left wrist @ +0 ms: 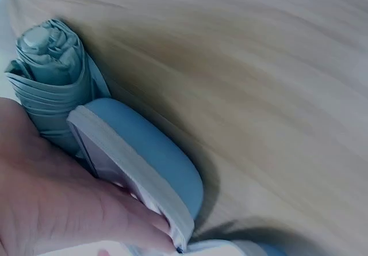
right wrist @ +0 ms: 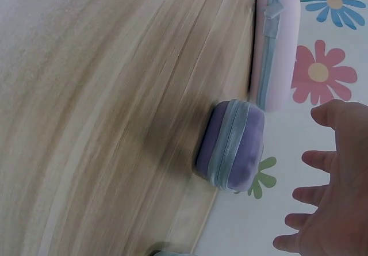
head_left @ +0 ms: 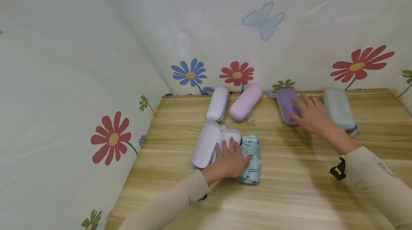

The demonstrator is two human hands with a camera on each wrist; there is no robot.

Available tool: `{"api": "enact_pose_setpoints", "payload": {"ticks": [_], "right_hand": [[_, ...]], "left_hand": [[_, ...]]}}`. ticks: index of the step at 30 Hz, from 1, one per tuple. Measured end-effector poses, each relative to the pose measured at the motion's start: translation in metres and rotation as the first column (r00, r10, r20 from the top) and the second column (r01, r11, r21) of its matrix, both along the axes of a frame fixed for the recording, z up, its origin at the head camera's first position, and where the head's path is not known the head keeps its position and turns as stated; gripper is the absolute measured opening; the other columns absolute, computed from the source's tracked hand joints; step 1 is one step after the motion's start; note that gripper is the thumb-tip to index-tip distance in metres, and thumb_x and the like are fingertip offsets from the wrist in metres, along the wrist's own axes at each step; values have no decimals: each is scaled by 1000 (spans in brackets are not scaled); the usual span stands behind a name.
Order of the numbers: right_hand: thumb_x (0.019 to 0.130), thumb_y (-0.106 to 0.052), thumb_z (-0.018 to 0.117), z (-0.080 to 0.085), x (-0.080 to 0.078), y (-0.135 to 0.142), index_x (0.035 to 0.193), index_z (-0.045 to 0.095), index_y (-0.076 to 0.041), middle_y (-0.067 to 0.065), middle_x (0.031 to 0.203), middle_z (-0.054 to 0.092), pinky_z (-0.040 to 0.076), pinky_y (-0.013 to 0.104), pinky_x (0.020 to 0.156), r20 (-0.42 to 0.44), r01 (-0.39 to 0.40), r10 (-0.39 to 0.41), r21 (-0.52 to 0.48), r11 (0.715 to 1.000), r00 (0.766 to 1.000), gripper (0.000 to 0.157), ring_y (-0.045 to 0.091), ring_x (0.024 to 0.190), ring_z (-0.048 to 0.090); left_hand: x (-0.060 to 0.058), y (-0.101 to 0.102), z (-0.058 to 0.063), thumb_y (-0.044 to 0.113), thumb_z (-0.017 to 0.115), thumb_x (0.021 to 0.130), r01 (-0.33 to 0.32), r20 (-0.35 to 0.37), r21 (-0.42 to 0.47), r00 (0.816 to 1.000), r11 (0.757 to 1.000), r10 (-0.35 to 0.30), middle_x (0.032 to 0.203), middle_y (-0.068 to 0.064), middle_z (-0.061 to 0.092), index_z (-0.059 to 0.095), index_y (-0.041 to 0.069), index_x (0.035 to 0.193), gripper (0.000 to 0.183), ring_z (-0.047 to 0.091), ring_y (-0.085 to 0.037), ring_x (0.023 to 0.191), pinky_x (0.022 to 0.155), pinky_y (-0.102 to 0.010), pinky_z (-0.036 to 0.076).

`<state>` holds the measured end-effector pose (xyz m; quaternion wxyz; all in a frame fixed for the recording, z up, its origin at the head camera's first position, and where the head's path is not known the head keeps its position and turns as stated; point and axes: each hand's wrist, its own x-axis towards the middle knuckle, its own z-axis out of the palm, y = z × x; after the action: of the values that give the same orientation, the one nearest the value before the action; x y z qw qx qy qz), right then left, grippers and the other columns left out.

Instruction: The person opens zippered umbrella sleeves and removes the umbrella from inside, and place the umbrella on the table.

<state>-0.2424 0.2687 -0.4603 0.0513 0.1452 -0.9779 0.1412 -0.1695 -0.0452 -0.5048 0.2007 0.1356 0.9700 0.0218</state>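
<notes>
My left hand (head_left: 231, 162) lies with straight fingers on one half of an unzipped pale lilac case (head_left: 206, 146), which is spread open on the table. Right beside that hand is a folded light teal umbrella (head_left: 253, 162), its pleats gathered; the left wrist view shows the rolled umbrella (left wrist: 52, 75) next to the case's zippered rim (left wrist: 138, 152). Over the right edge of a closed purple case (head_left: 284, 104) my right hand (head_left: 310, 113) is held with its fingers spread. In the right wrist view this hand (right wrist: 339, 193) appears apart from the purple case (right wrist: 230, 146).
A closed pale lilac case (head_left: 217, 104) and a pink case (head_left: 246, 102) lie along the back of the wooden table (head_left: 289, 194). To the right is a mint green case (head_left: 339, 109) with a wrist loop. A flower-printed cloth (head_left: 206, 19) hangs behind the table.
</notes>
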Motion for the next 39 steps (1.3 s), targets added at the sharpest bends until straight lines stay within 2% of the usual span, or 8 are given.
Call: {"api": "enact_pose_setpoints", "payload": {"ticks": [4, 8, 14, 18, 22, 26, 31, 39], "right_hand": [[103, -31, 58, 1, 1, 3, 151, 38, 4, 41, 152, 26, 20, 72, 110, -4, 2, -2, -7, 1000, 1000, 62, 62, 138, 22], [103, -32, 58, 0, 1, 5, 150, 39, 3, 42, 151, 26, 22, 73, 108, -9, 0, 0, -22, 1000, 1000, 62, 62, 137, 23], [105, -33, 55, -1, -4, 2, 151, 37, 3, 41, 152, 24, 18, 71, 110, 9, 5, -5, -29, 1000, 1000, 62, 62, 137, 22], [105, -33, 53, -2, -6, -3, 151, 38, 3, 40, 153, 24, 16, 70, 113, 11, -13, 13, -35, 999, 1000, 61, 61, 138, 22], [104, -32, 56, -1, -6, -4, 150, 40, 4, 41, 151, 27, 18, 70, 112, -32, -12, 11, -40, 999, 999, 60, 61, 138, 23], [103, -30, 57, 1, -6, -1, 148, 42, 4, 42, 151, 28, 19, 72, 110, -54, -4, 1, -52, 999, 999, 59, 62, 137, 24], [103, -30, 57, 0, -5, 4, 148, 42, 6, 42, 151, 28, 19, 71, 110, -49, -6, 3, -59, 998, 999, 59, 62, 137, 24], [102, -28, 59, 1, -2, 10, 146, 44, 7, 43, 148, 30, 19, 70, 110, -73, 9, -13, -47, 999, 997, 59, 59, 137, 25]], "left_hand": [[-12, -40, -2, 58, 27, 107, 12, 69, 44, 998, 999, -15, 169, -19, -1, 8, 0, 163, 82, -5, -45, 153, 120, -63, -5], [-19, -69, -8, 62, 29, 105, -31, 116, 59, 993, 998, 24, 169, -18, -5, 4, 1, 163, 87, -9, -44, 152, 118, -64, -10], [-12, -71, -13, 89, 32, 86, -66, 57, 74, 996, 995, 62, 166, -28, 4, 12, -5, 160, 122, -3, -53, 150, 116, -71, -4], [-5, -69, -4, 82, 45, 88, -82, 30, 37, 996, 996, 81, 165, -31, 9, 16, -9, 158, 119, 3, -55, 149, 115, -73, 0], [-11, -89, 4, 71, 51, 92, -113, 20, 19, 993, 993, 113, 165, -31, 11, 18, -10, 158, 109, 6, -56, 149, 115, -73, 2], [-31, -124, -2, 68, 50, 92, -148, 30, 18, 989, 989, 148, 165, -31, 5, 11, -10, 158, 110, 2, -56, 149, 115, -73, -3], [-62, -156, -3, 70, 51, 91, -221, 15, -24, 975, 975, 222, 165, -32, 7, 12, -12, 158, 112, 5, -57, 149, 114, -75, 1], [-122, -170, 13, 75, 45, 92, -323, -6, -47, 946, 945, 324, 168, -23, 8, 16, -5, 160, 109, 6, -52, 151, 98, -88, 17]]}}
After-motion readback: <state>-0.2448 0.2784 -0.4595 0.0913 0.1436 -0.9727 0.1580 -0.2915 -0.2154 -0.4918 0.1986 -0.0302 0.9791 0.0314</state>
